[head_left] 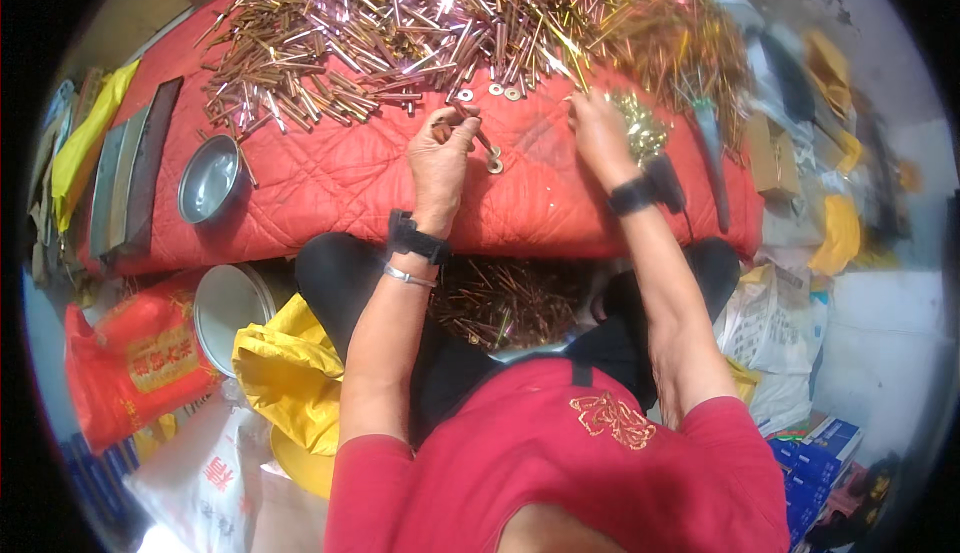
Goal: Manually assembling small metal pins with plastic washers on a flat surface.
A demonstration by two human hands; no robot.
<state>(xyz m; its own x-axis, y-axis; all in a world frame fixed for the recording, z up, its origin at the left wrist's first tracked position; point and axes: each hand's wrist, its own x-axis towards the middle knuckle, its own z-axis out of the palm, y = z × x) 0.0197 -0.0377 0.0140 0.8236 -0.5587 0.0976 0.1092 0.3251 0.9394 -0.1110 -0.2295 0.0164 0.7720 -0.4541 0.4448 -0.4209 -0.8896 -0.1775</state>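
Note:
My left hand is closed over the red cloth, its fingers pinching a thin reddish-brown rod that slants down toward a small brass-coloured ring. Several flat rings lie on the cloth just beyond that hand. To the right, my right hand has its fingers drawn together, slightly blurred; what sits in them is too small to make out. Beside it lies a heap of small shiny gold pieces. A big pile of short copper-coloured tubes spreads across the far side.
A metal bowl stands on the quilted red cloth at left, near long flat bars. A tapered grey-green tool lies at right. Below the edge are more rods, a round tub and bags.

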